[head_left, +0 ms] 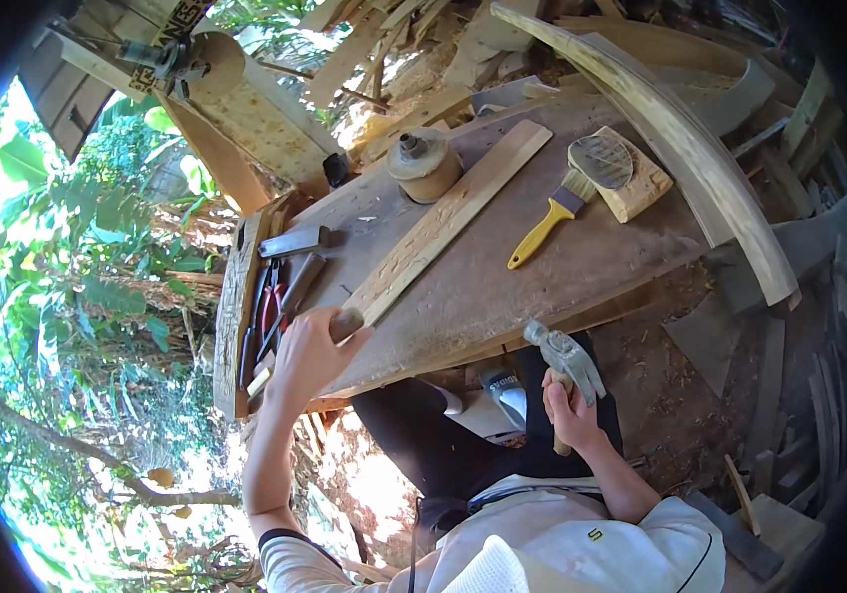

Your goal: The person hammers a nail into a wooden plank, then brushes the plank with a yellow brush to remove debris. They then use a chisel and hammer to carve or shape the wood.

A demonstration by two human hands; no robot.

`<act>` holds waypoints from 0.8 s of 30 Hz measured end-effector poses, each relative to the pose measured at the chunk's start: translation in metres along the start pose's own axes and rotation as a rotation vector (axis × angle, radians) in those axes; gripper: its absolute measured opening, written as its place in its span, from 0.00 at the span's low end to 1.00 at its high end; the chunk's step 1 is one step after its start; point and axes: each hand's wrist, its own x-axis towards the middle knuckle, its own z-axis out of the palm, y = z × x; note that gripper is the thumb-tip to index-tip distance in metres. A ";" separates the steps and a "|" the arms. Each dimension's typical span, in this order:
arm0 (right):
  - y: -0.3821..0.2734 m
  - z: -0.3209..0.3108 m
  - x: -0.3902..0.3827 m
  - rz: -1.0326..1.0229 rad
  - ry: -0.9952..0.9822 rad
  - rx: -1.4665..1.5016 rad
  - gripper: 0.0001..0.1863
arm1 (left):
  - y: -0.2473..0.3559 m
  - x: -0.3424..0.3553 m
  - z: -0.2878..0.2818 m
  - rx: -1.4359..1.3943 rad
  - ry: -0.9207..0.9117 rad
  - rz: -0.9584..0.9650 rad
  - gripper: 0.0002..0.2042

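My left hand (pixel 307 358) is closed around a tool with a round wooden handle (pixel 346 324). Its butt shows beside my thumb; the rest is hidden, so its kind is unclear. The hand is at the near left end of a long wooden board (pixel 453 219) with small cut marks along its face. In my right hand (pixel 572 415) is a claw hammer (pixel 564 358), gripped by its wooden handle with the metal head up, over my lap in front of the table edge. The board lies slantwise on the worn wooden table (pixel 503 287).
A yellow-handled brush (pixel 542 229) leans against a wooden block (pixel 631 188). A round jar-like container (pixel 423 166) stands behind the board. Red-handled pliers (pixel 273 304) and other hand tools lie at the table's left end. Long curved timber (pixel 680 128) and scraps crowd the right.
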 end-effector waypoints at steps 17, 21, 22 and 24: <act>0.002 -0.018 -0.004 -0.001 0.075 0.023 0.08 | -0.076 -0.044 0.062 0.010 0.240 -0.235 0.34; 0.002 -0.020 -0.006 -0.051 0.052 -0.010 0.08 | -0.055 -0.049 0.058 0.007 0.229 -0.214 0.32; 0.002 -0.019 -0.008 -0.039 0.053 -0.006 0.08 | -0.048 -0.054 0.058 0.011 0.230 -0.183 0.32; 0.003 -0.017 -0.010 -0.008 0.061 0.006 0.08 | -0.029 -0.057 0.056 0.022 0.224 -0.116 0.32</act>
